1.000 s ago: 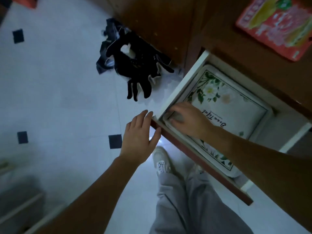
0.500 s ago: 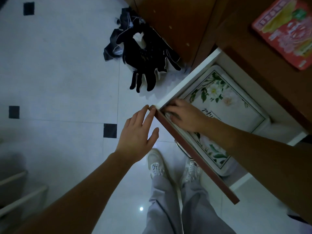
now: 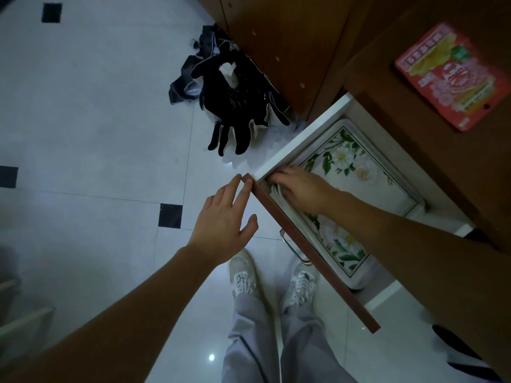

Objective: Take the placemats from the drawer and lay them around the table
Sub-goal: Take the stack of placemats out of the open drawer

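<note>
Drawer front (image 3: 309, 250) borders placemats (image 3: 367, 186) clutched by right grip (image 3: 301, 189); flat left grip (image 3: 224, 219) touches it

A black fabric heap (image 3: 235, 98), perhaps gloves, lies on the white tiled floor (image 3: 96, 106); a red printed packet (image 3: 453, 76) rests on the brown wooden top (image 3: 387, 92).

Stack of white rectangular placemats (image 3: 367, 175), rounded corners, thin dark border line, printed white flowers and green leaves. Lies flat inside the drawer (image 3: 313, 257), filling most of its floor. Drawer: white inner walls, reddish-brown wooden front, metal handle; pulled open. Near-left corner of the stack is raised, several layered edges showing, with right hand (image 3: 301, 189) curled over it. Left hand (image 3: 224, 225) fingertips touch the drawer front's end.
</note>
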